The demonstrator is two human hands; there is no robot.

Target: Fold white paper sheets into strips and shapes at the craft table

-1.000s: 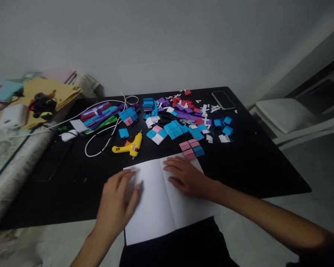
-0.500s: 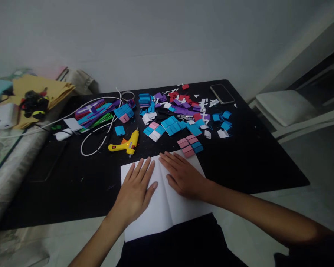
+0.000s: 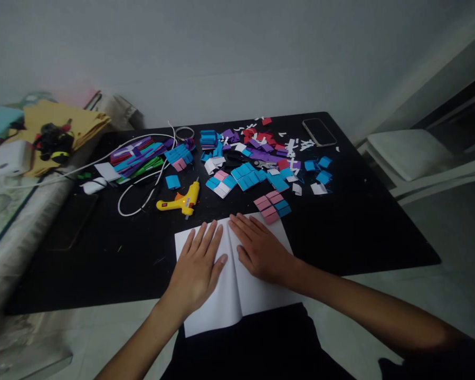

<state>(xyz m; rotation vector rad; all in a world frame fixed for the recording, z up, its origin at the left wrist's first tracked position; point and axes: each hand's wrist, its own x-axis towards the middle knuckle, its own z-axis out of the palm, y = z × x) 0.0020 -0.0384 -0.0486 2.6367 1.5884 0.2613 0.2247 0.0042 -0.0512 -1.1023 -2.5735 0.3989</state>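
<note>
A white sheet of paper with a crease down its middle lies at the front edge of the black table, partly overhanging it. My left hand rests flat on its left half, fingers stretched out. On the right half lies my right hand, palm down with fingers extended near the top of the crease. Neither hand grips anything. Just beyond the paper's upper right corner sits a block of pink and blue folded paper squares. A yellow glue gun lies past my left hand.
Folded blue and white paper pieces, red and purple scraps and white snippets spread over the back of the black table. A white cable loops at left beside bundled paper strips. A phone lies back right, near a white chair.
The paper's left half has shifted slightly right and bulges more along the crease. My left hand has moved a little to the right with it. The view has shifted slightly.
</note>
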